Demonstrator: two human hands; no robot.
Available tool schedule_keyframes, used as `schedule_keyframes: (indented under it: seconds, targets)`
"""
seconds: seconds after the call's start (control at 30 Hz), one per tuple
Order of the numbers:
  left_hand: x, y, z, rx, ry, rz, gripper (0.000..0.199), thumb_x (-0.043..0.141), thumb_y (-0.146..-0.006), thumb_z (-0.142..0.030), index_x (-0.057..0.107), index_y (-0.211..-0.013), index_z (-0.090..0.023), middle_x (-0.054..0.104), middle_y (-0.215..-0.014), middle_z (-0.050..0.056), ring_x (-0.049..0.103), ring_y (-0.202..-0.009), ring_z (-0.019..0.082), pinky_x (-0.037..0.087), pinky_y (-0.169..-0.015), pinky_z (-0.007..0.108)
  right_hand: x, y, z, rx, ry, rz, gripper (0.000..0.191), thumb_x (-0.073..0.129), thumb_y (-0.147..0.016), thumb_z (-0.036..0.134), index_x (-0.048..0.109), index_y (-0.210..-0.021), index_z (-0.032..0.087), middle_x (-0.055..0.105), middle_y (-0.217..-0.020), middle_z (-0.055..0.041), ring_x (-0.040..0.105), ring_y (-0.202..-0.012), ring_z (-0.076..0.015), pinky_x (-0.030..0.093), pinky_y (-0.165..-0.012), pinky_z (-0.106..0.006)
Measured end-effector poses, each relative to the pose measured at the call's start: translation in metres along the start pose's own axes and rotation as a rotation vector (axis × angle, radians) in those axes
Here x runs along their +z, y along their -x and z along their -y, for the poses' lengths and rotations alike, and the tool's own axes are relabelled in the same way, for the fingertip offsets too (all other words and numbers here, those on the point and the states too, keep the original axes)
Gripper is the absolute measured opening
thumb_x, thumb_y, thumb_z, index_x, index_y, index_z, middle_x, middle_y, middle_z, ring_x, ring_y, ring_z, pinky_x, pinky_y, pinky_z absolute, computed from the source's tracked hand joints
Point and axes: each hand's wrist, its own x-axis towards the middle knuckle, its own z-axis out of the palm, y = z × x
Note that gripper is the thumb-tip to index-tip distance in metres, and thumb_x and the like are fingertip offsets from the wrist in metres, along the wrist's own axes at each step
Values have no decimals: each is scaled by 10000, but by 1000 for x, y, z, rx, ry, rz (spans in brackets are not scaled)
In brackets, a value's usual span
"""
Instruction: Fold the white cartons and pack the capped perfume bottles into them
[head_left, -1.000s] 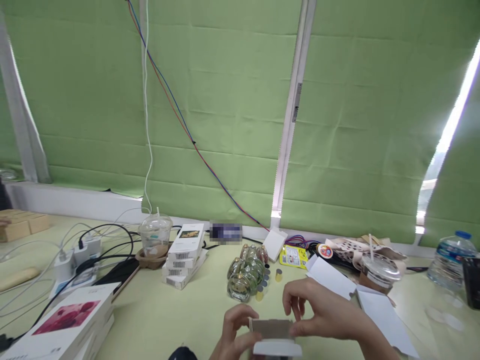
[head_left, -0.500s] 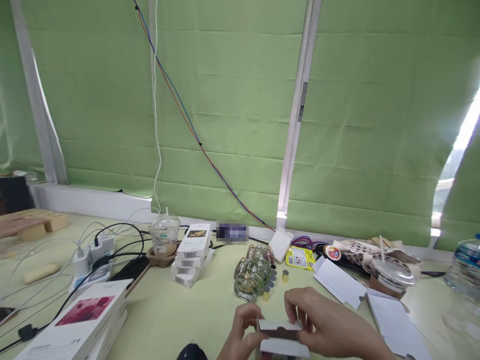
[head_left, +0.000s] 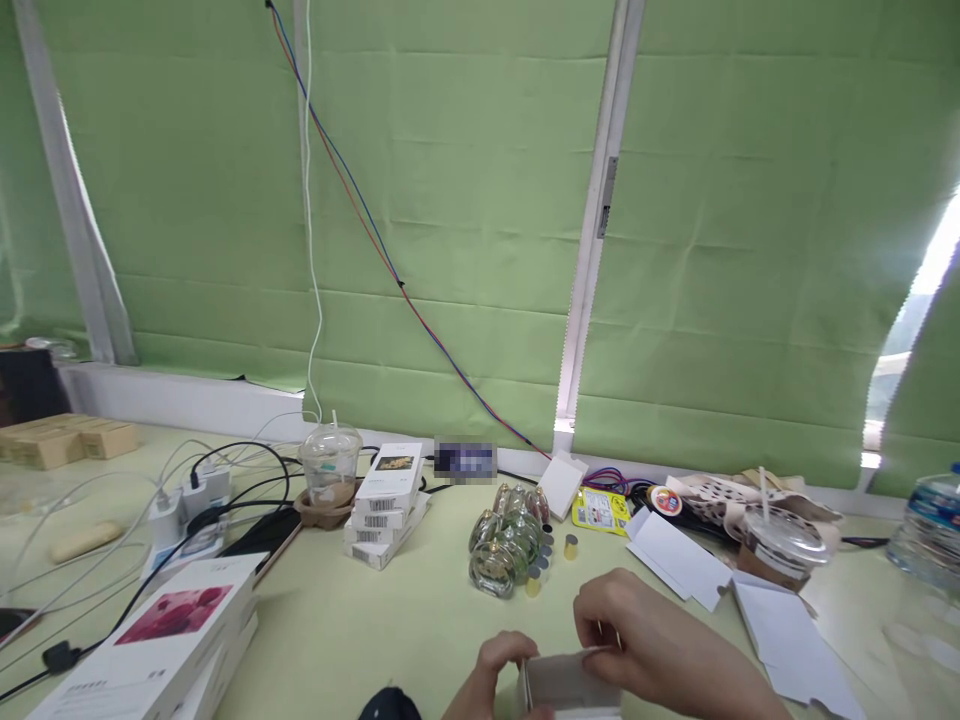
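At the bottom edge I hold a small white cardboard box (head_left: 568,682), partly cut off by the frame. My left hand (head_left: 496,672) grips its left side, with the thumb at the front. My right hand (head_left: 637,635) pinches the upper right edge of a raised panel, fingers curled. What is inside the box is hidden. Just beyond my hands stands a cluster of small rounded glass bottles (head_left: 495,570), with pinkish ones behind. Beside them are several small grey and gold caps (head_left: 571,547).
White boxes are stacked at the left front (head_left: 172,625) and beside a plastic cup (head_left: 330,465). Cables and chargers (head_left: 165,520) spread over the left. Flattened white cartons (head_left: 787,630), an iced drink cup (head_left: 784,545) and a water bottle (head_left: 930,525) lie or stand right. A dark rounded object (head_left: 389,704) is at the bottom.
The box's flaps have shifted: two separate flaps showed before, now one broad panel stands up at my right fingers. At far left, a brownish shape over the wooden blocks is gone.
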Motion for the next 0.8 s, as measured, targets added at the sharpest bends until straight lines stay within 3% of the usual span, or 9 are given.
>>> schedule_keyframes:
  seconds: [0.3, 0.47, 0.6, 0.7, 0.8]
  targets:
    - [1, 1, 12, 126, -87, 94, 472, 629, -801, -528, 452, -1197, -341, 613, -1005, 58, 630, -847, 217, 553, -772, 316, 8, 0, -4, -14, 39, 18, 92, 509, -570, 110, 496, -608, 193, 550, -671, 19, 442, -681, -126, 290, -619, -230]
    - [1, -2, 6, 31, -26, 105, 467, 615, -789, -565, 484, -1190, -365, 600, -1062, 71, 605, -951, 259, 520, -875, 378, 15, -4, -7, -24, 81, 5, 101, 500, -539, 102, 482, -585, 189, 540, -650, 21, 424, -664, -122, 268, -607, -234]
    - [4, -8, 1, -160, 66, 105, 617, 671, -685, -651, 492, -1188, -342, 595, -993, 67, 601, -910, 269, 501, -877, 417, 15, -5, -5, -8, 102, 1, 109, 496, -544, 90, 489, -591, 188, 567, -667, 10, 440, -679, -130, 272, -615, -234]
    - [5, -13, -4, -194, 176, 93, 693, 655, -685, -686, 444, -1257, -355, 589, -927, 53, 605, -855, 250, 499, -823, 449, 14, -7, -3, 5, 125, -20, 113, 495, -563, 76, 489, -593, 184, 589, -681, 1, 457, -685, -133, 280, -625, -235]
    - [4, -18, -7, -159, 200, 92, 776, 723, -627, -669, 453, -1285, -360, 543, -1163, 103, 600, -927, 249, 470, -866, 453, 14, -10, -8, 22, 127, -41, 118, 496, -576, 66, 467, -576, 181, 596, -677, -1, 471, -690, -135, 293, -626, -231]
